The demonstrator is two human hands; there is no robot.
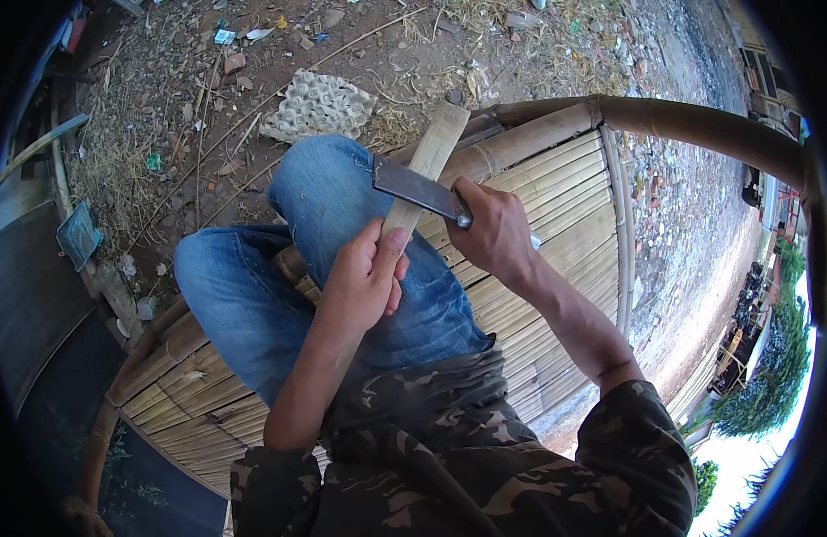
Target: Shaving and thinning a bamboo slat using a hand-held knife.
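L hand [364,277] is closed round the lower end of a flat wood strip [440,145], thumb laid along the upper face, fingers curled beneath. Strip slants up & to the R, in front of the bent R leg; its far end overlaps the bamboo rim [530,136] in view. Can't tell if strip touches the jeans. Knife [411,189] w/ broad, dark blade lies across the strip approx. midway, one end nr the R knee, other end at the R hand [492,224], which is fisted round the handle; most of the handle is hidden.

Surroundings, L to R: blue plastic item [79,235] by the edge of a dark panel [42,295]; dirt ground [176,134] w/ dry stalks & litter; blue jeans [234,277], both knees bent; grey egg tray [319,107] on the ground, just past the R knee; camo shirt [449,447] at bottom, ctr to R; slatted bamboo platform [556,215] under the person, visible both sides of the legs; green tree [764,380] far R, in the bkgd.
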